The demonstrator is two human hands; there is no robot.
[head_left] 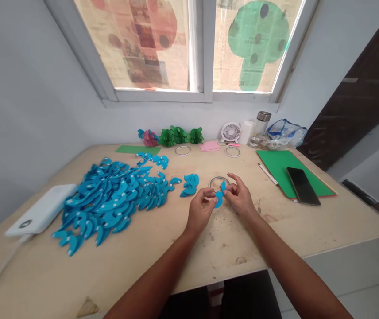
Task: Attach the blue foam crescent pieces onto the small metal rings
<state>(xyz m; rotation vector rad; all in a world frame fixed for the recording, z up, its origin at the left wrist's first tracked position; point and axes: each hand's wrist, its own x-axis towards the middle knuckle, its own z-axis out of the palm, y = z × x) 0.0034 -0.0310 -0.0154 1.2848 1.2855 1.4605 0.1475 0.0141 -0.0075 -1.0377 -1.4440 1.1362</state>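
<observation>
A small blue paper piece (pixel 219 200) is held between my two hands above the table. My left hand (pixel 200 210) pinches its left side with thumb and fingertips. My right hand (pixel 240 195) grips its upper right part, by a pointed tip. Just behind my hands lies a roll of tape (pixel 218 179), partly hidden by them. To the left of my left hand sits a small stack of blue paper pieces (pixel 190 184). Farther left spreads a large pile of curved blue paper pieces (pixel 110 190) with small white patches.
A white power bank (pixel 41 210) with a cable lies at the left. A phone (pixel 303 186) rests on green sheets (pixel 277 168) at the right, beside a pen (pixel 268 174). Green paper shapes (pixel 178 135), a fan (pixel 231 132) and a bottle (pixel 261 124) line the back.
</observation>
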